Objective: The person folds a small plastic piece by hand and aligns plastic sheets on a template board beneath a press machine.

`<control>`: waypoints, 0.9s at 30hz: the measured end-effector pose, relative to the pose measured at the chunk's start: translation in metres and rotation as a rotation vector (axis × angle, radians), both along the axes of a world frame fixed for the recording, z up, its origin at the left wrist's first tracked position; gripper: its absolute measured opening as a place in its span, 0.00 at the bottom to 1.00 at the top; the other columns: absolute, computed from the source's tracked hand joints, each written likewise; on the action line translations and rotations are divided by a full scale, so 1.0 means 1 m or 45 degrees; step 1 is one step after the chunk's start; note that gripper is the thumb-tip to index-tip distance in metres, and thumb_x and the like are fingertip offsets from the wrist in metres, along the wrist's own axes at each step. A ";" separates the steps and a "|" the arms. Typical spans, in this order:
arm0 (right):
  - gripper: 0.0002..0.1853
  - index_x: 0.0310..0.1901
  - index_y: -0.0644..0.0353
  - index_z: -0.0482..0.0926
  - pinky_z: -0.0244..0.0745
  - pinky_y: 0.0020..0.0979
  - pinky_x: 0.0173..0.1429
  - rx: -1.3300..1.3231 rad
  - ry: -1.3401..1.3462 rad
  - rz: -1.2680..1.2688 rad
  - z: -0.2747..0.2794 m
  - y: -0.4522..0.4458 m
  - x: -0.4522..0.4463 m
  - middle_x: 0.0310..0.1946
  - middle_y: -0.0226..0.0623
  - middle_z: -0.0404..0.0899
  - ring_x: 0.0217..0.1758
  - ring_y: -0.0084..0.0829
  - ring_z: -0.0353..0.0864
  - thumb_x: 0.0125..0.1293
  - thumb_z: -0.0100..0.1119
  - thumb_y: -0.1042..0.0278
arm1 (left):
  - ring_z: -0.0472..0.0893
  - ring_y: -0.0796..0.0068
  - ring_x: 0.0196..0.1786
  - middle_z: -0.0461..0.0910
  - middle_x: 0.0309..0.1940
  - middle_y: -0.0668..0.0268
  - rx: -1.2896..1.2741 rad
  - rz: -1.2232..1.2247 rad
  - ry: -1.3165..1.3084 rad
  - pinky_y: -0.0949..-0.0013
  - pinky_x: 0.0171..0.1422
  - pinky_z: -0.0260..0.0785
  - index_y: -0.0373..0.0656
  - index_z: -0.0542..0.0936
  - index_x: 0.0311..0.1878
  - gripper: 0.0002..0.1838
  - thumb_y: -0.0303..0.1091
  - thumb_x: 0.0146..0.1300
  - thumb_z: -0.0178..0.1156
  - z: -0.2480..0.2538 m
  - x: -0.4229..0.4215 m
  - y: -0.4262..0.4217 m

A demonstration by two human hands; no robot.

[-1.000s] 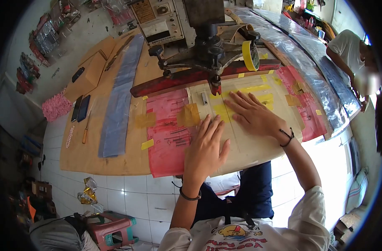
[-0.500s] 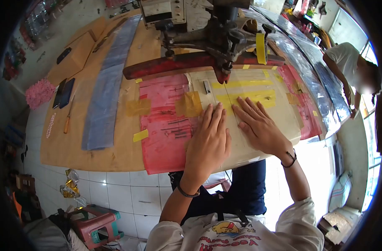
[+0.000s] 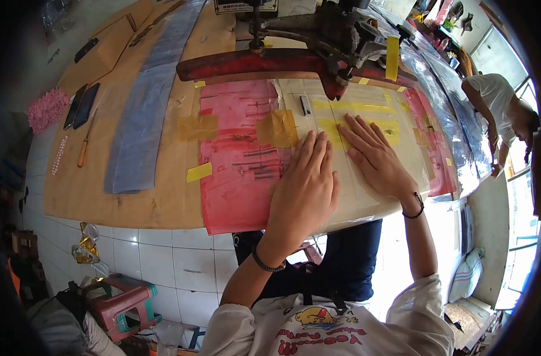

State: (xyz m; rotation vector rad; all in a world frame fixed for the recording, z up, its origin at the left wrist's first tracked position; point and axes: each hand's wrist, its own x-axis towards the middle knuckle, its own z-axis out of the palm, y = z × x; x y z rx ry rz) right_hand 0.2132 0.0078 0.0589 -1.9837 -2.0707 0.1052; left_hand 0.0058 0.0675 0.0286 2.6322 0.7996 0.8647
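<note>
My left hand lies flat, palm down, on a cream-coloured surface with a see-through film over it, near a red sheet. Beside it, my right hand rests flat on the same surface, fingers stretched toward strips of yellow tape. Neither hand grips anything. Just past my fingertips lies a small dark metal piece. Beyond it hangs a machine head with a red bar; I cannot tell whether the bar touches the surface. Brown tape overlaps the red sheet's right edge.
Long bluish plastic strips lie on the brown table at left, near a wooden-handled tool and dark phone-like slabs. Clear plastic sheets cover the right side, where another person leans over. A stool stands below left.
The camera view has shifted, so the table and machine sit differently in the frame. Both hands stay flat, with the fingers still beside the yellow tape.
</note>
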 end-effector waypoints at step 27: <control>0.23 0.66 0.56 0.81 0.52 0.54 0.85 0.143 0.166 0.052 0.005 -0.005 -0.009 0.73 0.42 0.74 0.80 0.50 0.65 0.72 0.62 0.63 | 0.67 0.48 0.77 0.72 0.68 0.41 0.004 -0.086 0.014 0.55 0.84 0.58 0.21 0.75 0.63 0.26 0.36 0.72 0.55 0.010 -0.001 0.000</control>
